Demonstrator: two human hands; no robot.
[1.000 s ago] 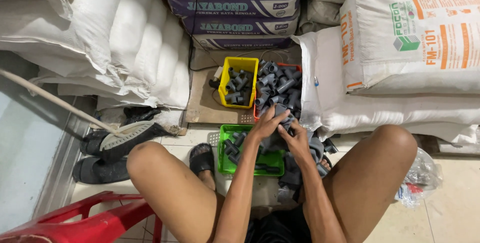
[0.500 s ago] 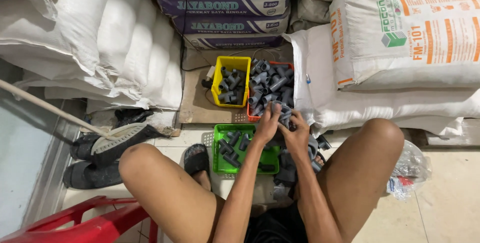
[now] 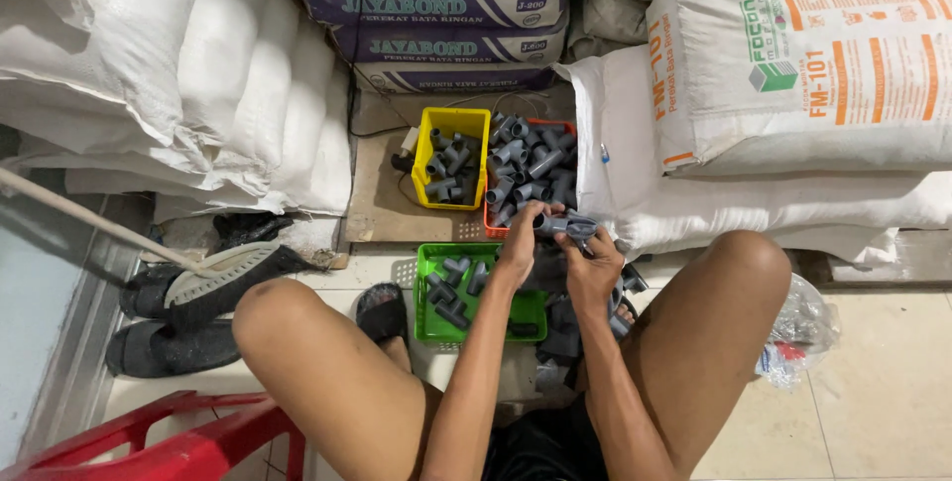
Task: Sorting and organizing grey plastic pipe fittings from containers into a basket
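Baskets, three: yellow basket [image 3: 451, 156], orange basket [image 3: 529, 176], green basket [image 3: 474, 295], each holding grey pipe fittings, too many to count. Left hand [image 3: 520, 243] and right hand [image 3: 593, 268] both closed on one grey fitting [image 3: 571, 227] above the green basket's right edge. Pale tiled floor [image 3: 883, 392]. White sacks [image 3: 783, 94] stacked right and left, purple bags [image 3: 436, 5] behind.

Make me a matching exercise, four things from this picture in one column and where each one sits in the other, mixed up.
Things:
1. yellow plastic basket
2. green plastic basket
3. red plastic chair
4. clear plastic bag

Places:
A. bottom left corner
B. on tiled floor, right of the person's knee
C. on brown board, beside the orange basket
D. on floor, under the left hand

Pairs: 1-C, 2-D, 3-A, 4-B
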